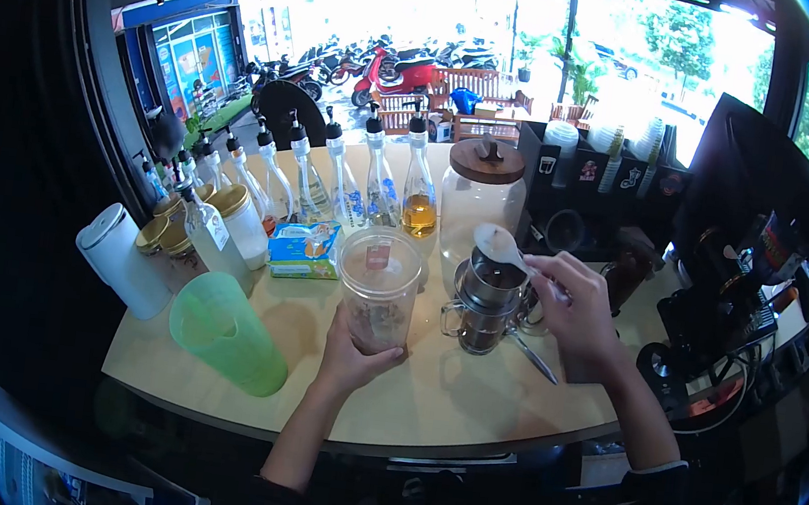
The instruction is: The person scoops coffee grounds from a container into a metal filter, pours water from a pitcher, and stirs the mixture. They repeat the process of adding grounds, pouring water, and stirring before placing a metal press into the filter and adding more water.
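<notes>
My left hand (356,352) is wrapped around the lower part of a clear round plastic jar (381,300) with a small reddish label. Between my right hand's (573,302) fingers is the handle of a white plastic scoop (497,244). The scoop's bowl is over a metal drip filter (494,291), and dark matter shows inside the filter. Under the filter stands a glass mug (482,336) with dark content, its handle towards the left. A metal spoon (534,357) lies on the counter right of the mug. What the scoop's bowl holds is hard to make out.
A green pitcher (231,333) stands left on the wooden counter (426,410). Behind are a blue-green box (305,249), several pump bottles (348,181) and a big glass jar (482,197) with a wooden lid. Stacked cups (647,140) and dark equipment (721,279) line the right.
</notes>
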Demonstrator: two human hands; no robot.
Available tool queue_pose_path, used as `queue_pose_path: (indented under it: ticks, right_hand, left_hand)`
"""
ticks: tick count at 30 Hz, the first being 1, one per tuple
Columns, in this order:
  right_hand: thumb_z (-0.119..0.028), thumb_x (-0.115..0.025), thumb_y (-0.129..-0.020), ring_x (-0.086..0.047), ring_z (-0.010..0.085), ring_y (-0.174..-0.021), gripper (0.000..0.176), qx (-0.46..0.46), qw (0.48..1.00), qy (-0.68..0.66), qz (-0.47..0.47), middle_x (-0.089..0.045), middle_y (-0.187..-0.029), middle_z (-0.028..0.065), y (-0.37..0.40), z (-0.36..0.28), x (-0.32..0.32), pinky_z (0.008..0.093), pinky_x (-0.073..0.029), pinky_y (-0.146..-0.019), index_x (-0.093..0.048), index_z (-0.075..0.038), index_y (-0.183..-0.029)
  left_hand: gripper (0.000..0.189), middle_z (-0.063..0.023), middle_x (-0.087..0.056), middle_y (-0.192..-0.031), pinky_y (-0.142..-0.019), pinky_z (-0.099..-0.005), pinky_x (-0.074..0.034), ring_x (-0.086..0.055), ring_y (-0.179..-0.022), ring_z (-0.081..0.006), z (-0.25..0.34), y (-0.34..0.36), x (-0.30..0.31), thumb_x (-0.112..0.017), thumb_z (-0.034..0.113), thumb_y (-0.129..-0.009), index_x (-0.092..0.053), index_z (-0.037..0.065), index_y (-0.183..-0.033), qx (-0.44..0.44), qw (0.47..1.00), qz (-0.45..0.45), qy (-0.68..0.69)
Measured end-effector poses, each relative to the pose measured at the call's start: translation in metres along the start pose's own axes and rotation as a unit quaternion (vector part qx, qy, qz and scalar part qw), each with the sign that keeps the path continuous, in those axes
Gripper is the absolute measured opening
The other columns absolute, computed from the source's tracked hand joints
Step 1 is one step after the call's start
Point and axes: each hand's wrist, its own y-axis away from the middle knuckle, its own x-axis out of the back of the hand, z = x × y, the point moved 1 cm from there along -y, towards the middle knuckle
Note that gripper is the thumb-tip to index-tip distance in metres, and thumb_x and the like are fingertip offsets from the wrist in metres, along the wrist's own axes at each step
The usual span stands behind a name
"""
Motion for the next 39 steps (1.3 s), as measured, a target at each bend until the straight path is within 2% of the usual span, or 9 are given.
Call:
queue_pose_path:
  ticks: [6, 15, 17, 22, 30, 32, 34, 37, 39]
  right_hand:
    - [-0.008, -0.055, -0.089, -0.065, 0.0322, -0.081, 0.019, 0.089, 0.993, -0.054, -0.046, -0.064, -0.092, 0.014, -0.047, -0.036, -0.022, 0.0395, -0.051, -0.071, -0.063, -0.003, -0.105]
    - [-0.012, -0.059, -0.082, -0.066, 0.0314, -0.083, 0.016, 0.183, 0.942, 0.161, -0.23, -0.068, -0.091, 0.0121, -0.115, -0.072, -0.085, 0.042, -0.052, -0.074, -0.069, -0.006, -0.093]
    - [-0.011, -0.059, -0.08, -0.066, 0.0294, -0.086, 0.015, 0.169, 0.939, 0.172, -0.244, -0.069, -0.091, 0.0118, -0.122, -0.082, -0.087, 0.0412, -0.052, -0.075, -0.07, -0.006, -0.09]
    - [-0.01, -0.058, -0.079, -0.066, 0.03, -0.084, 0.016, 0.162, 0.936, 0.167, -0.263, -0.069, -0.092, 0.0119, -0.125, -0.083, -0.098, 0.0408, -0.052, -0.075, -0.07, -0.005, -0.09]
    - [-0.011, -0.06, -0.083, -0.064, 0.0302, -0.077, 0.011, 0.27, 0.962, 0.0, -0.039, -0.063, -0.08, 0.0129, -0.087, -0.111, -0.098, 0.0394, -0.051, -0.069, -0.063, -0.003, -0.09]
    - [-0.01, -0.06, -0.084, -0.063, 0.0306, -0.077, 0.009, 0.244, 0.954, -0.114, -0.128, -0.063, -0.081, 0.0132, -0.051, -0.123, -0.119, 0.0379, -0.051, -0.068, -0.062, -0.003, -0.089]
    - [-0.01, -0.059, -0.085, -0.063, 0.0313, -0.077, 0.01, 0.226, 0.887, -0.188, -0.355, -0.063, -0.081, 0.0148, -0.009, -0.121, -0.157, 0.0381, -0.05, -0.07, -0.062, -0.002, -0.089]
    - [-0.01, -0.058, -0.085, -0.062, 0.0315, -0.078, 0.012, 0.282, 0.825, -0.224, -0.435, -0.063, -0.083, 0.0166, 0.034, -0.115, -0.211, 0.0384, -0.05, -0.074, -0.063, -0.001, -0.091]
    - [-0.011, -0.059, -0.082, -0.063, 0.0344, -0.074, 0.014, 0.211, 0.811, -0.293, -0.459, -0.064, -0.079, 0.0178, 0.044, -0.102, -0.234, 0.0407, -0.051, -0.069, -0.063, 0.002, -0.087]
  left_hand:
    - [0.087, -0.0141, -0.057, -0.12, -0.094, -0.0369, -0.049, -0.059, -0.11, -0.0245, -0.004, -0.001, 0.002, -0.087, 0.011, -0.059, -0.038, 0.0, -0.13, -0.004, 1.0, -0.011, -0.027]
    - [0.108, -0.0193, -0.046, -0.134, -0.105, -0.0422, -0.038, -0.047, -0.126, -0.0314, -0.019, -0.008, 0.016, -0.09, 0.027, -0.056, -0.029, 0.002, -0.141, 0.032, 0.999, -0.026, -0.011]
    - [0.11, -0.0194, -0.037, -0.144, -0.111, -0.0449, -0.028, -0.038, -0.134, -0.0312, -0.032, -0.017, 0.025, -0.082, 0.044, -0.065, -0.02, 0.004, -0.147, -0.057, 0.993, -0.013, 0.101]
    - [0.094, -0.0167, -0.031, -0.148, -0.111, -0.0455, -0.024, -0.03, -0.138, -0.0283, -0.025, -0.031, 0.04, -0.056, 0.062, -0.082, -0.019, 0.008, -0.149, -0.039, 0.976, -0.01, 0.216]
    - [0.051, -0.0067, -0.051, -0.135, -0.098, -0.0375, -0.038, -0.049, -0.121, -0.0179, -0.022, -0.04, 0.042, -0.048, 0.038, -0.097, -0.039, 0.011, -0.139, 0.124, 0.932, 0.109, 0.322]
    - [0.05, -0.006, -0.052, -0.134, -0.096, -0.0361, -0.039, -0.05, -0.119, -0.0168, -0.036, -0.045, 0.043, -0.049, 0.038, -0.097, -0.04, 0.011, -0.138, 0.13, 0.929, 0.116, 0.326]
    - [0.049, -0.0054, -0.053, -0.132, -0.094, -0.0348, -0.041, -0.052, -0.116, -0.0157, -0.038, -0.047, 0.04, -0.051, 0.037, -0.096, -0.041, 0.011, -0.137, 0.135, 0.926, 0.12, 0.33]
    - [0.047, -0.0045, -0.056, -0.129, -0.091, -0.0333, -0.043, -0.053, -0.113, -0.0148, -0.032, -0.047, 0.036, -0.054, 0.034, -0.095, -0.043, 0.012, -0.135, 0.143, 0.917, 0.15, 0.339]
    - [0.045, -0.0037, -0.057, -0.126, -0.089, -0.0323, -0.043, -0.053, -0.112, -0.0143, -0.038, -0.044, 0.036, -0.056, 0.033, -0.094, -0.045, 0.011, -0.132, 0.132, 0.913, 0.139, 0.36]
